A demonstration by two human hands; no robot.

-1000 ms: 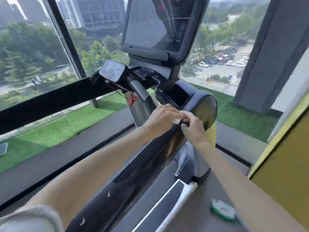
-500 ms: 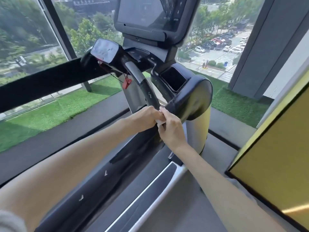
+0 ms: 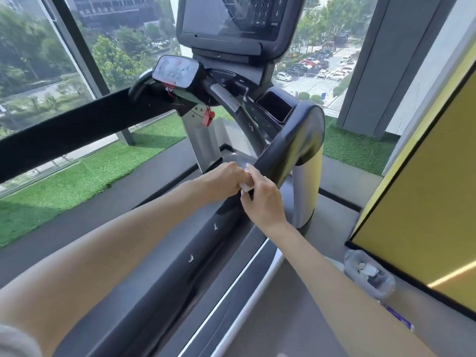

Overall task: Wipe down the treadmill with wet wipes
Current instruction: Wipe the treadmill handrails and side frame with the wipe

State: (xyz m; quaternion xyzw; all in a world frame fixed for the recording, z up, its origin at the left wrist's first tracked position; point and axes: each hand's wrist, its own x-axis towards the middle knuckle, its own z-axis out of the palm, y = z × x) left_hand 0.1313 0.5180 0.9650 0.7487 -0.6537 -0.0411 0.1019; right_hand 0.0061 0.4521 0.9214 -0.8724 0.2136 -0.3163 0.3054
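Small white wipe [image 3: 246,187], pressed on the treadmill's [image 3: 203,140] glossy black right handrail [image 3: 288,150] just below its front bend, my left hand [image 3: 224,180] curled onto it, my right hand [image 3: 262,200] pinching it.

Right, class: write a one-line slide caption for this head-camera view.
Left hand and right hand hold a white wet wipe against the treadmill's black handrail, below the console.

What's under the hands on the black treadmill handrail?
A small white wet wipe shows between the left hand and right hand, against the black padded treadmill handrail. Most of the wipe, and the rail beneath it, is covered by the hands.
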